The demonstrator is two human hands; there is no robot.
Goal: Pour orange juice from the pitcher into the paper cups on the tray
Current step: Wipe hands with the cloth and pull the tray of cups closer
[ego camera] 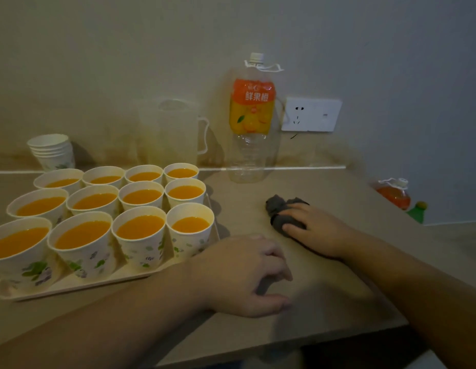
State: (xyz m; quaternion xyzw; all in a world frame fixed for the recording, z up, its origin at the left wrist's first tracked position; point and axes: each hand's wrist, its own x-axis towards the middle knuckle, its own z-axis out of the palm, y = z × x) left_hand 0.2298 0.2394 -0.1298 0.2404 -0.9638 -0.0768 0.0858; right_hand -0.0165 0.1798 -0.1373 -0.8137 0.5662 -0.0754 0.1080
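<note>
My left hand (247, 272) rests on the table (338, 275) just right of the tray (71, 284), knuckles up, fingers loosely curled around nothing, thumb lying along the surface. My right hand (315, 230) reaches farther out and lies palm down on a dark grey cloth (281, 209), fingers fairly straight, pressing on it rather than gripping it.

The tray sits at the near left and carries twelve paper cups (141, 235) in three rows of four, all holding orange juice. The clear pitcher (170, 131) stands upright behind the tray against the wall, handle to the right; it looks empty. Right of it stands a tall, clear juice bottle (251, 115) with an orange label, capped and also drained. A stack of spare cups (52, 151) stands at the far left. A white wall socket (311, 114) is mounted behind the bottle. Past the table's far right edge, two more bottles (394, 194) show partly.

The table's near edge runs just below my left wrist. Bare tabletop stretches between the cloth and the juice bottle, and to the right of my right forearm.
</note>
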